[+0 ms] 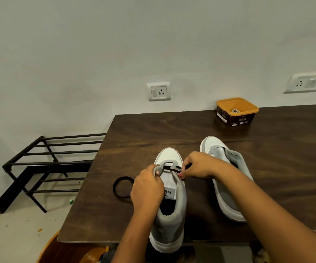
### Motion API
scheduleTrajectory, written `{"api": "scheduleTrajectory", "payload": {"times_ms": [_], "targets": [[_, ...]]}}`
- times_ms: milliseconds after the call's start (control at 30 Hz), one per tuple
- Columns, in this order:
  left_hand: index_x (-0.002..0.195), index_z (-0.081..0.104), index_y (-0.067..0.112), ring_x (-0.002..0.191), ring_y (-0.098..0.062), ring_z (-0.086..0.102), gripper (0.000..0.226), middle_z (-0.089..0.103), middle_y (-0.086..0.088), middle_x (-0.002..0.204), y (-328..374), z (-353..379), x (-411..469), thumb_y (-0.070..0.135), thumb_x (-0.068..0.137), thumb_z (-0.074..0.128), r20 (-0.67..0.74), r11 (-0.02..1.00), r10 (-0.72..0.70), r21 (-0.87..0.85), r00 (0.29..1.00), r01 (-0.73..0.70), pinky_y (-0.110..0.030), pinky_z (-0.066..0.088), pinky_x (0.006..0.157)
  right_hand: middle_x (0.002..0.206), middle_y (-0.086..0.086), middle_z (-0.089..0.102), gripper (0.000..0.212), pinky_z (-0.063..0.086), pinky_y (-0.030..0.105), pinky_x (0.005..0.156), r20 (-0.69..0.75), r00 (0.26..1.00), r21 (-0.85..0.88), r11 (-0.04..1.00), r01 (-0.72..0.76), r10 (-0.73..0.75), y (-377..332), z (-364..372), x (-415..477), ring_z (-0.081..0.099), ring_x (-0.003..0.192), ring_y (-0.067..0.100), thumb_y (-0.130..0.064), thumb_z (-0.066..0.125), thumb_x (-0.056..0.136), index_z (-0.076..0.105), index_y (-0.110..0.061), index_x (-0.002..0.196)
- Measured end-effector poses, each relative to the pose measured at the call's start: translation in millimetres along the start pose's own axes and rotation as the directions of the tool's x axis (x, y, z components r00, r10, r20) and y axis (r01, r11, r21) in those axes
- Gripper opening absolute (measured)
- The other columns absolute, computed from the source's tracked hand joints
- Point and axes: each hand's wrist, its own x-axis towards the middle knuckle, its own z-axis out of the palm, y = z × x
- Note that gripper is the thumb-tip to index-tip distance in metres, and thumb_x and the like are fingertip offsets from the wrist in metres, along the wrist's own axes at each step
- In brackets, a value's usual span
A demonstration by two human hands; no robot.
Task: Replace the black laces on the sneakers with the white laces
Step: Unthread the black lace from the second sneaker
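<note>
Left hand [146, 186] grips the grey-and-white sneaker [172, 226], steadying it. Right hand [197, 166] pinches its thin black lace [169, 168], likely to unthread it.

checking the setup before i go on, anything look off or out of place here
The near sneaker sits with its heel past the table's front edge, so it could tip off. Small scraps lie on the floor at left. Nothing else stands out.

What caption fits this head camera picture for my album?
Left hand holds a sneaker while right hand pinches its black lace, on a dark table.
</note>
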Motion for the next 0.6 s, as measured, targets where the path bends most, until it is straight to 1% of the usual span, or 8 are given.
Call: {"api": "scheduleTrajectory", "payload": {"times_ms": [100,233,300,333,433,500,533,600], "targets": [[0.113,0.058,0.032,0.097,-0.020,0.057,0.025,0.062,0.004,0.112,-0.2,-0.3,-0.6,0.025,0.097,0.040,-0.007,1.000,0.003,0.006,1.000,-0.003,-0.029,0.039,0.069,0.055,-0.012,0.052,0.020,0.035,0.019,0.050,0.009,0.988,0.461,0.877,0.135,-0.157,3.4,-7.1,-7.9,0.042,0.054,0.007,-0.019,0.058,0.094,0.065,-0.018,0.075],[0.114,0.058,0.031,0.096,-0.019,0.058,0.025,0.063,0.004,0.111,-0.4,0.2,-0.7,0.026,0.098,0.040,-0.010,1.000,0.008,-0.004,1.000,-0.008,-0.029,0.041,0.069,0.083,0.003,0.062,0.024,0.042,0.021,0.070,-0.195,0.962,0.861,0.437,0.261,-0.191,2.4,-8.3,-8.4,0.053,0.074,0.010,-0.012,0.049,0.095,0.055,-0.013,0.073],[0.113,0.058,0.031,0.094,-0.019,0.058,0.024,0.063,0.003,0.109,-0.2,0.2,0.1,0.026,0.098,0.040,-0.007,1.000,0.005,-0.003,1.000,-0.005,-0.031,0.044,0.069,0.091,0.011,0.069,0.019,0.051,0.024,0.077,-0.211,0.952,0.947,0.193,0.255,-0.223,-2.1,-9.5,-9.8,0.064,0.082,0.013,-0.015,0.049,0.092,0.052,-0.011,0.073],[0.112,0.058,0.030,0.094,-0.020,0.057,0.023,0.063,0.003,0.108,-0.3,0.4,0.2,0.026,0.098,0.039,-0.007,1.000,0.003,0.000,1.000,-0.003,-0.031,0.044,0.069,0.085,0.012,0.069,0.016,0.054,0.027,0.077,-0.218,0.946,0.964,0.101,0.248,-0.240,-3.9,-10.5,-10.5,0.066,0.079,0.017,-0.017,0.049,0.090,0.051,-0.011,0.075],[0.111,0.058,0.031,0.095,-0.021,0.057,0.024,0.062,0.003,0.109,-0.6,0.6,-0.1,0.025,0.097,0.039,-0.012,1.000,0.003,0.011,1.000,-0.003,-0.031,0.039,0.068,0.057,0.002,0.048,0.018,0.052,0.027,0.057,-0.249,0.947,0.968,-0.091,0.235,-0.203,-5.2,-18.3,-12.9,0.048,0.047,0.011,-0.017,0.041,0.096,0.047,-0.012,0.080],[0.112,0.058,0.031,0.094,-0.020,0.056,0.024,0.062,0.003,0.109,-1.3,0.9,-0.2,0.025,0.097,0.039,-0.013,1.000,0.004,0.009,1.000,-0.004,-0.030,0.038,0.068,0.052,-0.003,0.037,0.020,0.035,0.017,0.039,-0.220,0.967,0.975,-0.062,0.213,-0.131,-2.3,-24.1,-13.1,0.031,0.037,0.004,-0.019,0.036,0.101,0.046,-0.015,0.083],[0.112,0.057,0.031,0.094,-0.020,0.056,0.025,0.062,0.003,0.110,-1.7,1.1,-0.2,0.025,0.097,0.039,-0.014,1.000,0.005,0.009,1.000,-0.004,-0.030,0.038,0.068,0.051,-0.004,0.035,0.021,0.027,0.015,0.035,-0.190,0.976,0.980,0.032,0.195,-0.105,-0.1,-25.0,-12.6,0.027,0.036,0.003,-0.020,0.037,0.101,0.045,-0.016,0.083],[0.113,0.057,0.032,0.096,-0.021,0.056,0.025,0.062,0.004,0.111,-1.8,1.6,0.2,0.025,0.097,0.039,-0.013,1.000,0.006,0.008,1.000,-0.006,-0.031,0.039,0.068,0.052,-0.006,0.035,0.022,0.020,0.013,0.032,-0.134,0.989,0.908,0.392,0.146,-0.059,3.7,-21.1,-10.5,0.025,0.036,0.002,-0.024,0.041,0.101,0.044,-0.018,0.080]]}}
